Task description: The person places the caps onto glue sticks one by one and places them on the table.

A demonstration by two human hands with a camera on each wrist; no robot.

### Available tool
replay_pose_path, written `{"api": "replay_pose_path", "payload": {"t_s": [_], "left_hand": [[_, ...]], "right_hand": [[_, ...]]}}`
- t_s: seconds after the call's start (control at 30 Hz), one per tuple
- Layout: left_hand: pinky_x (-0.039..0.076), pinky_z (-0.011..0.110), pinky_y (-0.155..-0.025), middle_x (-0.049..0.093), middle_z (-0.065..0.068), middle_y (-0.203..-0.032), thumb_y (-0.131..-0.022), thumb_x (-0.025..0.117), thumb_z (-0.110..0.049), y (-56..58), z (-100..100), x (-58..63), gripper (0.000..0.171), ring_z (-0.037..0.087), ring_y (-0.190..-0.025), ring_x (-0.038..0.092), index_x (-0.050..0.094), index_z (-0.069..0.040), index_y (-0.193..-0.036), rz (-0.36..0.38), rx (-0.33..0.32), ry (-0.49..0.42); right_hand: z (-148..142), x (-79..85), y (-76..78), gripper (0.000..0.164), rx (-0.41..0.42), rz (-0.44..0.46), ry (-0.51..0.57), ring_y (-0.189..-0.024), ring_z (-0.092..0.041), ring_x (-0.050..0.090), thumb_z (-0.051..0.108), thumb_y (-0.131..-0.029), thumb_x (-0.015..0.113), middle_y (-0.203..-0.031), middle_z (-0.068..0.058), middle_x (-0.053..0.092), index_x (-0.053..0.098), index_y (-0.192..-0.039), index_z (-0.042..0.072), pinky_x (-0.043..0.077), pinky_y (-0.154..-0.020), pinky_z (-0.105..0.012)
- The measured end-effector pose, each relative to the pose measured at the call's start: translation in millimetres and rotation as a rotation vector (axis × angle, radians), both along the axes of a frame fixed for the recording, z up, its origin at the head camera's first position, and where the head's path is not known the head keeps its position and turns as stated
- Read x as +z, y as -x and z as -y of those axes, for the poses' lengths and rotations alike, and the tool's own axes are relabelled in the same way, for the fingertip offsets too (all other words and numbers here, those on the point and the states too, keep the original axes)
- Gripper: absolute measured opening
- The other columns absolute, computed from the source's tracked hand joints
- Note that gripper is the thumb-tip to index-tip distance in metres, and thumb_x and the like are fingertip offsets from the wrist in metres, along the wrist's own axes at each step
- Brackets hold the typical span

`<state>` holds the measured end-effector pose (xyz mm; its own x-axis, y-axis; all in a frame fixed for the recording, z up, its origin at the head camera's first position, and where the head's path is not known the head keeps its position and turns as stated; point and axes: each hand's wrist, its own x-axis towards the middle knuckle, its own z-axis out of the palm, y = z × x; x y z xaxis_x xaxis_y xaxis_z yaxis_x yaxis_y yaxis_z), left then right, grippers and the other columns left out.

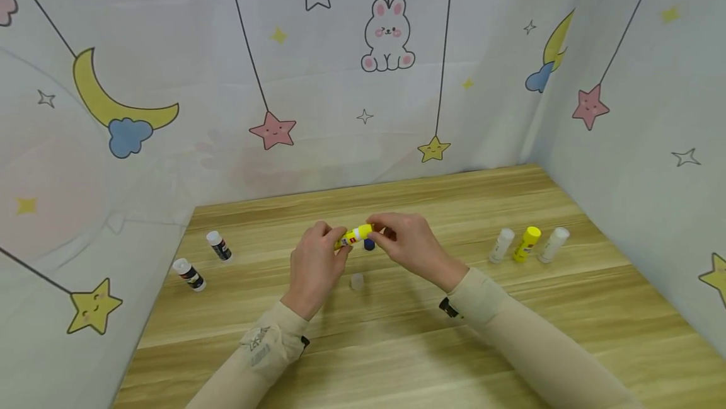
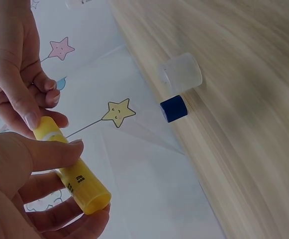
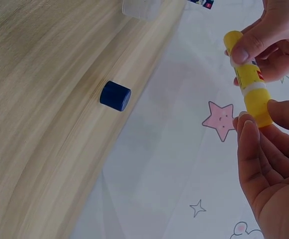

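Note:
Above the middle of the table, a yellow glue stick is held between both hands. My left hand grips its body, thumb on one side and fingers on the other, as the left wrist view shows. With thumb and fingertips, my right hand pinches the yellow cap at the other end. A white band shows between cap and body. On the table below the hands stand a dark blue cap and a translucent whitish cap.
Two black-and-white glue sticks stand at the table's left side. Toward the right stand two whitish tubes with a yellow glue stick between them. A cartoon-printed cloth hangs behind the wooden table.

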<state>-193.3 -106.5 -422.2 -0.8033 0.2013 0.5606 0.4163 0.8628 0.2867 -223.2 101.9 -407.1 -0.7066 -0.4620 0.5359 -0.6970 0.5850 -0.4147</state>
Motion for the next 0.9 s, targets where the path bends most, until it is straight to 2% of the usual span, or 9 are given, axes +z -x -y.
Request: {"api": "replay_pose_path", "payload": {"t_s": [0.57,0.73,0.9], "left_hand": [[0.053,0.037,-0.055,0.064,0.004,-0.091,-0.079,0.089,-0.018,-1.6,-1.0,2.7,0.031,0.022,-0.075,0.06,0.078,-0.011,-0.107,-0.016,-0.026,0.019],[0.055,0.036,-0.055,0.065,0.004,-0.092,-0.08,0.088,-0.017,-3.4,-0.6,3.2,0.031,0.022,-0.076,0.062,0.077,-0.01,-0.108,-0.026,-0.041,0.068],[0.055,0.035,-0.055,0.064,0.003,-0.09,-0.079,0.088,-0.018,-2.5,1.3,0.8,0.03,0.021,-0.074,0.062,0.075,-0.008,-0.104,-0.084,-0.076,0.148]], "right_hand": [[3.5,0.2,-1.5,0.021,0.019,-0.001,0.005,-0.068,-0.001,0.056,0.013,-0.093,0.074,-0.093,0.005,0.07,0.072,-0.113,0.009,0.05,-0.06,-0.019],[3.8,-2.1,-1.3,0.019,0.04,0.009,0.016,-0.069,-0.001,0.056,0.011,-0.093,0.074,-0.094,0.005,0.069,0.072,-0.112,0.009,0.05,-0.061,-0.018],[4.5,-5.1,-1.4,0.015,0.065,0.005,0.023,-0.07,-0.002,0.056,0.007,-0.092,0.074,-0.093,0.005,0.068,0.071,-0.107,0.008,0.051,-0.062,-0.018]]}}
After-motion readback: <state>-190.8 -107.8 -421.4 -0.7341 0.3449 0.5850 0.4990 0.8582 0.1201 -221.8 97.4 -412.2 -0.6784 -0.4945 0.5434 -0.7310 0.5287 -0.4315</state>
